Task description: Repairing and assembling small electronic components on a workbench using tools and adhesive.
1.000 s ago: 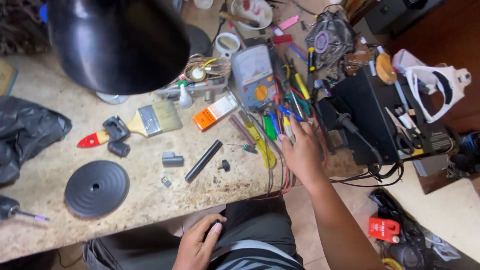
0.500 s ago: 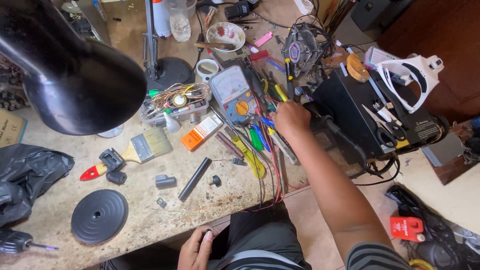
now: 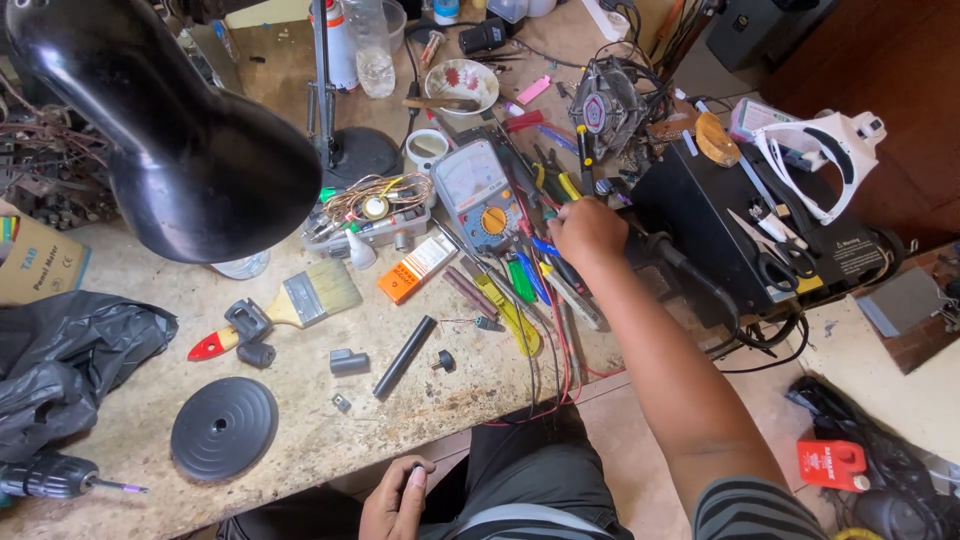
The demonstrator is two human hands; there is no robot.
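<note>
My right hand (image 3: 585,232) reaches across the bench into a heap of screwdrivers and pliers (image 3: 535,275) beside an analog multimeter (image 3: 475,190). Its fingers are curled down among the tool handles; what they grip is hidden. My left hand (image 3: 398,500) rests low at my lap below the table edge, closed around a small dark part that barely shows. A black tube (image 3: 405,356) and a small black knob (image 3: 445,361) lie on the bench between the two hands.
A black desk lamp (image 3: 190,150) overhangs the left bench. A paintbrush (image 3: 290,305), black disc (image 3: 224,428), black plastic bag (image 3: 70,360) and drill (image 3: 50,477) lie left. A black box unit (image 3: 740,230) with scissors stands right, beside a white headset (image 3: 825,150).
My right hand has moved farther away from me, up the pile of tools toward the black box. The view has shifted, showing more of the back of the bench.
</note>
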